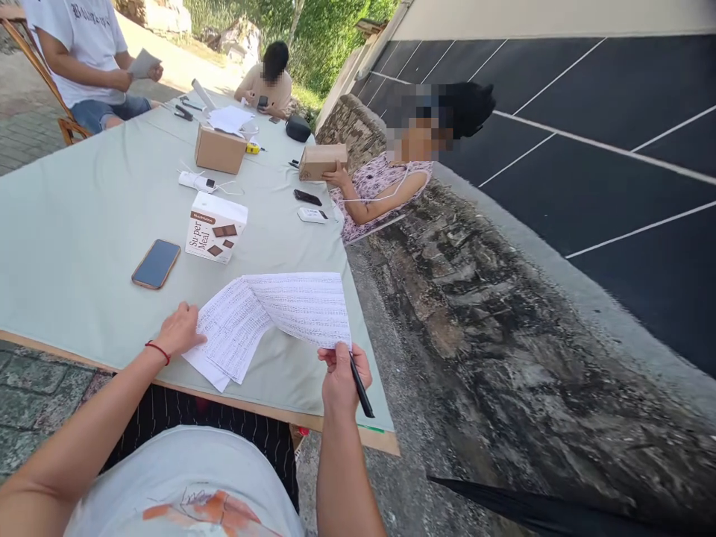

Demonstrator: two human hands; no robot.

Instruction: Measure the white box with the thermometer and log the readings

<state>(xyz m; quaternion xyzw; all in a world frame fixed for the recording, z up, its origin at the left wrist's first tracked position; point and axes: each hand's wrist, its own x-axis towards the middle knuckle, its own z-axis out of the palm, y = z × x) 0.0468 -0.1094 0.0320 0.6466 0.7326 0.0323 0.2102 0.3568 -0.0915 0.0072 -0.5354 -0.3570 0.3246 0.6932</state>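
Sheets of paper [238, 335] covered with dense rows of print lie fanned at the table's near edge. My left hand [180, 330], with a red cord on its wrist, closes on their left edge; its fingertips are partly hidden. My right hand [345, 377] pinches the lower right corner of a lifted sheet [305, 302], which bends up from the others. A black pen [362, 386] is also held in that hand, slanting down to the right. Just beyond the papers stand a white "Super Meal" box [215, 230] and, left of it, a phone [156, 263] lying flat.
A pale cloth covers the table [72, 224]. Farther along are a cardboard box [219, 149], a white device with a cable [195, 181], a black phone [307, 197] and a black case [298, 128]. Another person holds a carton [323, 162] at the right; two more people sit farther off.
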